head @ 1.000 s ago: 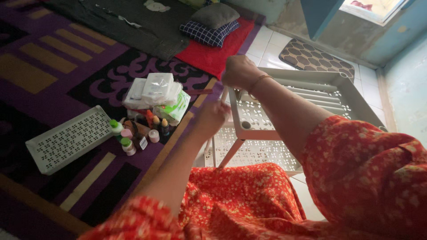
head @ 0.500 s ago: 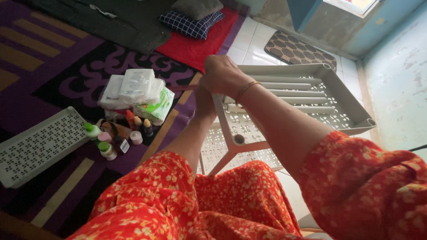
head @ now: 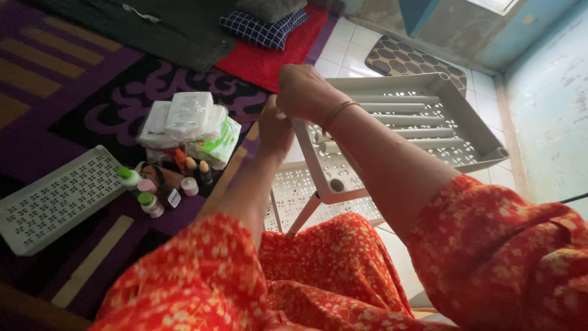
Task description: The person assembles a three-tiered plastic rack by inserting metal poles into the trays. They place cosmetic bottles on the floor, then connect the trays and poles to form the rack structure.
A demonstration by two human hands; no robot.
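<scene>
My right hand (head: 303, 92) is closed over the near-left corner of a pale grey perforated tray (head: 484, 132) that stands raised on legs. My left hand (head: 275, 127) is pressed up against it just below that corner. Its fingers wrap a thin white pole (head: 273, 211) that runs down behind my forearm. Several white tubes (head: 398, 116) lie across the inside of the tray. A second perforated tray (head: 294, 190) lies under the first, near my knees in red flowered cloth.
A third perforated tray (head: 55, 196) lies on the purple rug at left. Beside it stand small bottles (head: 150, 205) and a heap of white packets (head: 190, 116). Behind are a checked pillow (head: 260, 27), a red mat (head: 263, 61) and a patterned doormat (head: 404, 58). A blue wall (head: 551, 92) closes the right.
My left hand has risen from the pole's lower part to the tray's corner, meeting my right hand. The view has swung slightly left and down.
</scene>
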